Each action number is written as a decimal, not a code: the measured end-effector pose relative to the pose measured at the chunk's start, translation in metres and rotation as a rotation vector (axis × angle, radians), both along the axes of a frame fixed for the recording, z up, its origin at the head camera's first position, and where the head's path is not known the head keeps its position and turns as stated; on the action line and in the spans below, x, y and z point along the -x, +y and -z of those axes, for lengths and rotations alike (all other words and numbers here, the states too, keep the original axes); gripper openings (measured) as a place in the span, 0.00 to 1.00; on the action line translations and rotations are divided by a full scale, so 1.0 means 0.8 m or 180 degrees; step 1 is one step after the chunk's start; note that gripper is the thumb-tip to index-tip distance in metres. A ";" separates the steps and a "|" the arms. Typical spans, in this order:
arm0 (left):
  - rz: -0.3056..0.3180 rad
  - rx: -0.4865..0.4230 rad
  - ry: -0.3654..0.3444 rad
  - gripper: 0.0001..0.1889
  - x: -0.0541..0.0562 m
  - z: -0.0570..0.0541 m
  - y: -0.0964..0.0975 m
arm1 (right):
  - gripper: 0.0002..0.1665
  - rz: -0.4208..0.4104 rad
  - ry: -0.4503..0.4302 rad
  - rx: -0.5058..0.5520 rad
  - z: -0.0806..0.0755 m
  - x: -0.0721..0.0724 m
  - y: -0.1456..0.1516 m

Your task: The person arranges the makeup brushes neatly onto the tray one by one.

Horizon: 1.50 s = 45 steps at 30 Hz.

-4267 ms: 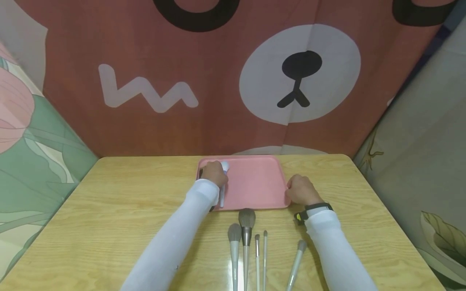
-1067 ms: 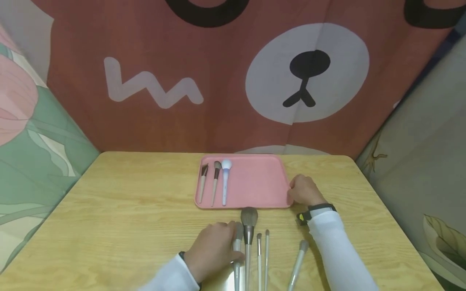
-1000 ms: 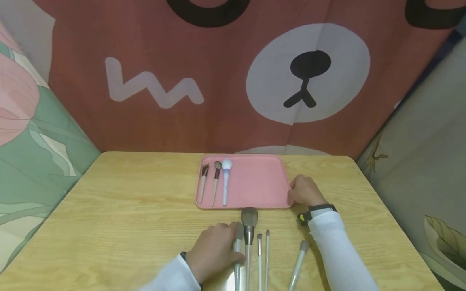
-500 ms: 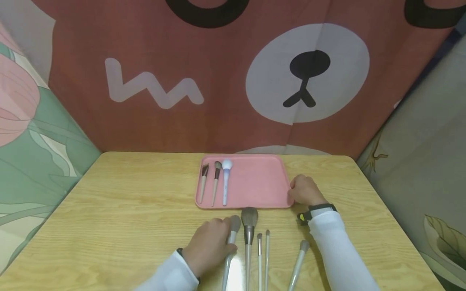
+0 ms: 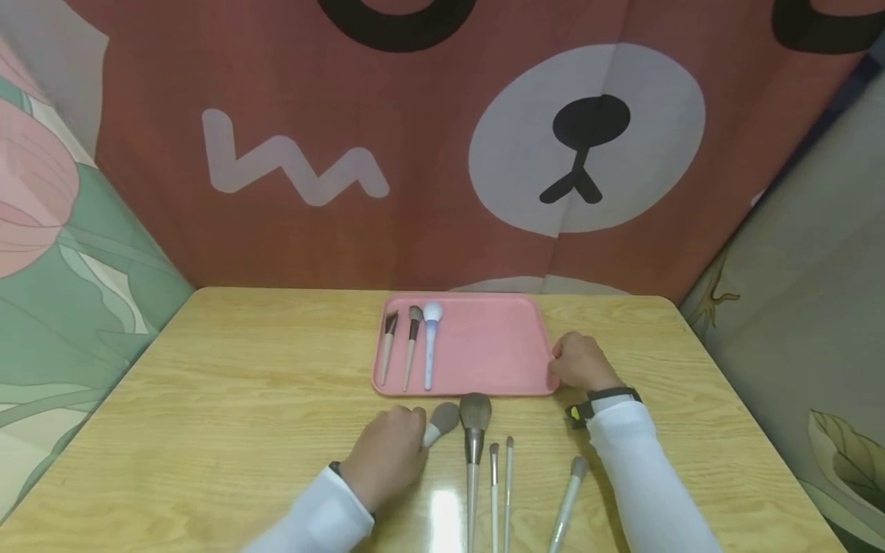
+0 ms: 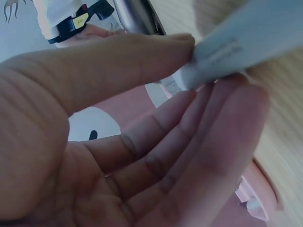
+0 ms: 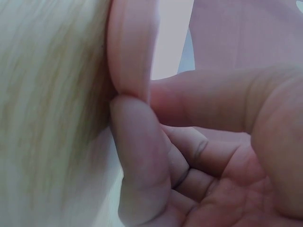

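My left hand pinches a makeup brush with a grey-brown head and pale handle, just in front of the tray. In the left wrist view, thumb and fingertips press on the brush's pale handle. At the right edge of the pink tray, my right hand holds the rim. The right wrist view has the tray rim pinched between thumb and index finger. Three brushes lie side by side in the tray's left part: an angled dark one, a dark-headed one and a white-and-lilac one.
On the wooden table in front of the tray lie a large fluffy brush, two slim brushes, one beside the other, and a slanted brush near the right forearm. A bear-print cloth hangs behind.
My left hand let go of the white-and-lilac brush in the tray, came back and picked up the grey-brown brush, now moved left and tilted. The right hand stays at the tray's edge.
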<state>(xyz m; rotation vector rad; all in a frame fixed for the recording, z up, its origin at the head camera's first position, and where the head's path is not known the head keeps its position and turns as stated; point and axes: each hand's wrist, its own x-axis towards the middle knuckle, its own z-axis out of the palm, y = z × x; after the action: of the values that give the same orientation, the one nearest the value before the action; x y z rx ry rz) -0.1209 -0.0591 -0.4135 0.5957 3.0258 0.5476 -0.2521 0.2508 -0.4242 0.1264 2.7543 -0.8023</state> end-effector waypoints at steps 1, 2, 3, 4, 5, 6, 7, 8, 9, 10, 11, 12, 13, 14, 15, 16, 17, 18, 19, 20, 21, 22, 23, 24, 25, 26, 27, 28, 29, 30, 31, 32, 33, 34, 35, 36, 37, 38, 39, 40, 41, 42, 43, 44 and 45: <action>-0.0008 0.0042 0.0016 0.07 0.001 0.000 -0.001 | 0.09 -0.0015 0.0017 0.0005 0.000 0.000 0.000; -0.0014 0.0084 0.0036 0.06 0.002 0.000 -0.002 | 0.09 -0.0020 0.0025 0.0009 0.000 -0.001 0.000; -0.0024 0.0124 0.0062 0.06 0.003 0.000 -0.003 | 0.09 -0.0040 0.0042 0.0008 -0.001 -0.001 0.000; -0.0029 0.0176 0.0091 0.06 0.003 0.000 -0.004 | 0.09 -0.0038 0.0046 0.0006 -0.001 -0.001 0.000; -0.0036 0.0215 0.0121 0.06 0.005 0.000 -0.005 | 0.09 -0.0034 0.0045 0.0006 0.000 -0.001 0.000; -0.0042 0.0239 0.0145 0.07 0.005 0.000 -0.006 | 0.09 -0.0029 0.0043 0.0004 -0.001 -0.001 0.000; -0.0054 0.0254 0.0160 0.07 0.006 -0.001 -0.007 | 0.09 -0.0025 0.0043 -0.0001 -0.001 -0.001 0.000; -0.0069 0.0261 0.0168 0.08 0.007 -0.001 -0.008 | 0.09 -0.0018 0.0038 -0.0004 -0.001 -0.001 0.000; -0.0083 0.0266 0.0172 0.09 0.008 -0.001 -0.009 | 0.09 -0.0018 0.0035 -0.0007 -0.001 -0.001 0.000; -0.0094 0.0275 0.0168 0.09 0.009 -0.002 -0.010 | 0.09 -0.0001 0.0024 -0.0011 -0.001 -0.001 0.000; -0.0107 0.0285 0.0162 0.10 0.010 -0.002 -0.011 | 0.09 0.0005 0.0017 -0.0015 -0.001 -0.001 0.000; -0.0120 0.0297 0.0152 0.11 0.011 -0.002 -0.012 | 0.09 0.0008 0.0011 -0.0017 -0.001 0.000 0.000; -0.0132 0.0307 0.0132 0.12 0.012 -0.003 -0.012 | 0.09 0.0004 0.0007 -0.0017 -0.001 0.000 0.000; -0.0142 0.0321 0.0116 0.12 0.013 -0.003 -0.013 | 0.09 0.0002 0.0006 -0.0020 -0.001 0.000 0.000; -0.0148 0.0336 0.0110 0.12 0.014 -0.003 -0.013 | 0.09 -0.0007 0.0009 -0.0023 -0.001 0.000 0.000; -0.0157 0.0350 0.0100 0.13 0.015 -0.004 -0.014 | 0.09 -0.0002 0.0007 -0.0025 0.000 0.001 0.000; -0.0161 0.0362 0.0089 0.13 0.016 -0.004 -0.014 | 0.08 -0.0008 0.0005 -0.0023 0.000 0.001 0.001; -0.0166 0.0365 0.0089 0.13 0.016 -0.005 -0.015 | 0.08 -0.0015 0.0015 -0.0027 0.000 0.000 0.001; -0.0169 0.0367 0.0093 0.13 0.017 -0.005 -0.015 | 0.08 -0.0031 0.0028 -0.0034 0.000 0.001 0.001; -0.0171 0.0364 0.0100 0.13 0.017 -0.006 -0.015 | 0.08 -0.0038 0.0045 -0.0038 0.000 0.001 0.001; -0.0170 0.0352 0.0110 0.13 0.017 -0.006 -0.016 | 0.08 -0.0047 0.0050 -0.0036 0.001 0.001 0.002; -0.0172 0.0333 0.0112 0.14 0.017 -0.007 -0.016 | 0.08 -0.0049 0.0055 -0.0036 0.001 0.001 0.002; -0.0173 0.0310 0.0115 0.14 0.017 -0.008 -0.017 | 0.08 -0.0061 0.0067 -0.0038 0.001 0.001 0.002; -0.0172 0.0283 0.0115 0.14 0.017 -0.008 -0.017 | 0.08 -0.0064 0.0080 -0.0037 0.001 0.001 0.002; -0.0168 0.0256 0.0103 0.14 0.018 -0.008 -0.018 | 0.08 -0.0066 0.0080 -0.0035 0.001 0.001 0.002; -0.0167 0.0219 0.0087 0.14 0.018 -0.009 -0.018 | 0.08 -0.0063 0.0078 -0.0031 0.001 0.001 0.002; -0.0168 0.0190 0.0062 0.14 0.018 -0.009 -0.019 | 0.08 -0.0063 0.0071 -0.0025 0.001 0.001 0.002; -0.0169 0.0162 0.0028 0.14 0.018 -0.009 -0.020 | 0.08 -0.0058 0.0066 -0.0021 0.001 0.001 0.002; -0.0166 0.0131 -0.0009 0.14 0.019 -0.009 -0.020 | 0.08 -0.0060 0.0068 -0.0025 0.001 0.001 0.002; -0.0163 0.0102 -0.0046 0.14 0.019 -0.009 -0.021 | 0.08 -0.0059 0.0065 -0.0027 0.000 0.001 0.002; -0.0163 0.0079 -0.0077 0.13 0.020 -0.009 -0.021 | 0.08 -0.0076 0.0070 -0.0035 0.000 0.001 0.002; -0.0162 0.0064 -0.0100 0.13 0.020 -0.009 -0.022 | 0.08 -0.0077 0.0069 -0.0039 0.000 0.002 0.002; -0.0161 0.0047 -0.0130 0.13 0.021 -0.009 -0.022 | 0.09 -0.0091 0.0074 -0.0044 -0.001 0.001 0.002; -0.0158 0.0038 -0.0147 0.12 0.021 -0.010 -0.022 | 0.09 -0.0088 0.0074 -0.0052 -0.001 0.001 0.001; -0.0156 0.0031 -0.0160 0.12 0.022 -0.010 -0.023 | 0.10 -0.0092 0.0075 -0.0059 -0.001 0.001 0.001; -0.0162 0.0023 -0.0174 0.12 0.022 -0.010 -0.023 | 0.11 -0.0085 0.0070 -0.0056 -0.002 0.001 0.000; -0.0166 0.0021 -0.0184 0.11 0.022 -0.010 -0.023 | 0.11 -0.0086 0.0071 -0.0053 -0.002 0.001 0.000; -0.0173 0.0018 -0.0195 0.11 0.023 -0.010 -0.023 | 0.12 -0.0075 0.0067 -0.0049 -0.002 0.001 0.000; -0.0182 0.0006 -0.0207 0.11 0.023 -0.010 -0.023 | 0.11 -0.0072 0.0065 -0.0042 -0.002 0.000 0.000; -0.0189 0.0000 -0.0216 0.11 0.023 -0.010 -0.023 | 0.11 -0.0058 0.0056 -0.0036 -0.003 0.000 -0.001; -0.0197 -0.0004 -0.0223 0.10 0.023 -0.010 -0.023 | 0.10 -0.0056 0.0053 -0.0035 -0.003 0.000 -0.001; -0.0202 -0.0009 -0.0226 0.10 0.023 -0.010 -0.023 | 0.08 -0.0055 0.0046 -0.0036 -0.003 0.000 -0.001; -0.0204 -0.0001 -0.0226 0.10 0.024 -0.010 -0.023 | 0.07 -0.0055 0.0037 -0.0038 -0.003 0.001 0.000; -0.0207 0.0007 -0.0222 0.10 0.024 -0.010 -0.023 | 0.07 -0.0064 0.0033 -0.0040 -0.003 0.001 0.000; -0.0205 0.0021 -0.0214 0.10 0.024 -0.009 -0.022 | 0.07 -0.0064 0.0023 -0.0049 -0.003 0.001 0.001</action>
<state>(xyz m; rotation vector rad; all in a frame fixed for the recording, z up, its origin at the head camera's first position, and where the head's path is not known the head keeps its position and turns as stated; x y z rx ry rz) -0.1404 -0.0770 -0.4062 0.4708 2.9911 0.5480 -0.2528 0.2513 -0.4221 0.0989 2.7646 -0.7781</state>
